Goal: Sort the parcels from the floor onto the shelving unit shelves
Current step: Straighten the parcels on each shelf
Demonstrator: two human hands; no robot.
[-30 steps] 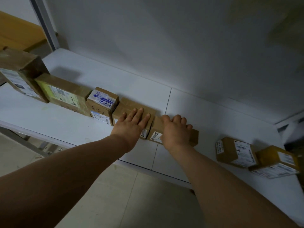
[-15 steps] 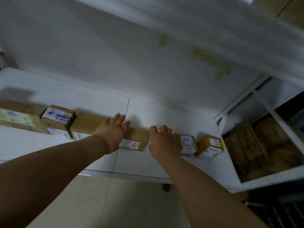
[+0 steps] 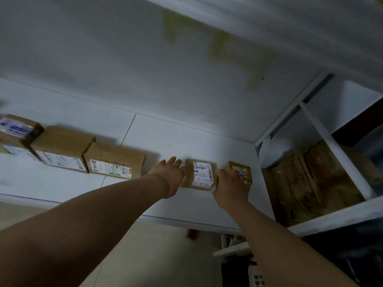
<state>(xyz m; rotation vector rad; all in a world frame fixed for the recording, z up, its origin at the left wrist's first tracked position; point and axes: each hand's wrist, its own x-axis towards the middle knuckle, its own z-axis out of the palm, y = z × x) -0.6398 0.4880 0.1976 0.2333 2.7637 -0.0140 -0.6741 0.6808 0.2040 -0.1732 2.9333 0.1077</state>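
Left hand [image 3: 170, 176]: fingers [image 3: 174, 162] straight and close together, tips against the left side of the label box [image 3: 200, 176]. No curl round it. Right hand [image 3: 232, 186] was on that box's other side: thumb by its right edge, fingers [image 3: 235, 175] laid over the front of the yellow box [image 3: 241, 170]. Heavy blur there, so couldn't tell whether it gripped the yellow box or only rested on it.

Label box sat between the two hands, flat on the shelf [image 3: 186, 141], white label facing up. Yellow box was just right of it, partly under the right fingers, near the post [image 3: 261, 146] at the shelf's right end.

Left of the left hand, same shelf: three more boxes in a row, side by side. Long box [image 3: 116, 162] nearest, not touching the left hand; mid box [image 3: 60, 150] touching it; blue-label box [image 3: 16, 129] beyond, cut by the frame edge. Long and mid box had labels on their near faces.

Right of the right hand, past the post: next bay [image 3: 323, 137] held brown wrapped bundles [image 3: 306, 183]. Under both forearms: shelf's front edge, then pale floor [image 3: 157, 255]. Above the hands: upper shelf [image 3: 290, 27], blurred.
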